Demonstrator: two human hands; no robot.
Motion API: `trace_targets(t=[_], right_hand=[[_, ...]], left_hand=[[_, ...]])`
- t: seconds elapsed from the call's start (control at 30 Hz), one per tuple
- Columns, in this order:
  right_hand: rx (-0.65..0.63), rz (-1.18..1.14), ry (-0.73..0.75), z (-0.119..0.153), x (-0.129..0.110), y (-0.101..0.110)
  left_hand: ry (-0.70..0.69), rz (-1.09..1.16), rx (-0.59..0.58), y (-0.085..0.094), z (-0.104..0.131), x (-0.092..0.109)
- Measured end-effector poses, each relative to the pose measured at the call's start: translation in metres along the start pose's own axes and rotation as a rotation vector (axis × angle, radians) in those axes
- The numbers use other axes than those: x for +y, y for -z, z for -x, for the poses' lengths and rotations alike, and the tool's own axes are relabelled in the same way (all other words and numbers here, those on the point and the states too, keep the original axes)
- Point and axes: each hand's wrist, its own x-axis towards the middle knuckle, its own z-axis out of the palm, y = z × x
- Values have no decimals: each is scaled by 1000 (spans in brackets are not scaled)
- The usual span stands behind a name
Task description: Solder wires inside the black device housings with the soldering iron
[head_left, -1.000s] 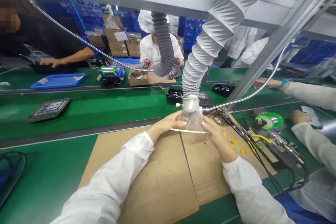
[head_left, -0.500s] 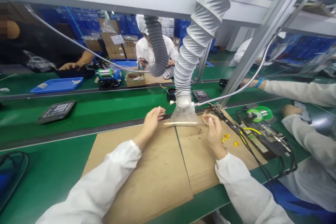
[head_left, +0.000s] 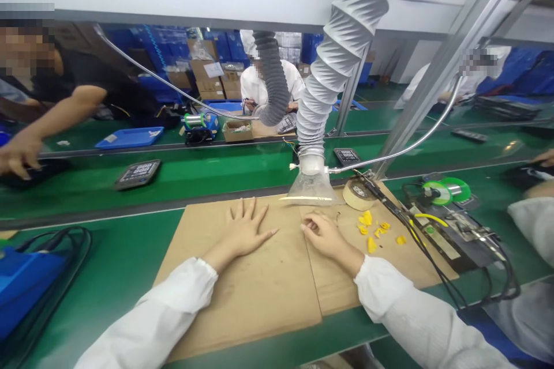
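Near edge: the green table [head_left: 108, 265] is showing in front of and to the left of the cardboard sheets [head_left: 259, 288], which are lying side by side with a seam between them.
Left hand: the left hand [head_left: 244, 230] is lying flat on the cardboard, fingers spread wide, gripping nothing.
Right hand: the right hand [head_left: 322, 233] is resting on the cardboard just right of the seam, fingers loosely curled; whether anything is inside it cannot be told.
Open room: bare cardboard is lying between the two hands and near the sleeves.
Yellow scraps: yellow scraps [head_left: 372, 230] are lying scattered just right of the right hand.
Clear hood: the clear hood [head_left: 310, 187] is sitting just beyond both hands, hanging from the white ribbed duct [head_left: 341, 52].
Tape roll: a tape roll [head_left: 358, 194] is lying right of the hood.
Right side: a green solder spool [head_left: 445, 190] and black cables [head_left: 437, 277] are crowding the right edge.
Far: a conveyor belt [head_left: 216, 173] is carrying a dark keypad device [head_left: 137, 173]; other people are working beyond it.
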Motion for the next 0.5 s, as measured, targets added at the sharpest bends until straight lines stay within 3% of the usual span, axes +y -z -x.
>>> trace_targets(t=[0.2,0.33,0.4,0.5], right_hand=[[-17,-29,-40,-2,-1,-3],[85,-106,-104,-16,1,-11],[164,-160,-125,-26,2,-15],[271,-241,-134,-39,6,-20]], left_hand=[[-11,19,23,-2,1,-3],[-112,373,229,2,10,2],[-197,547,285,3,15,17],[-295,714,235,-5,9,59]])
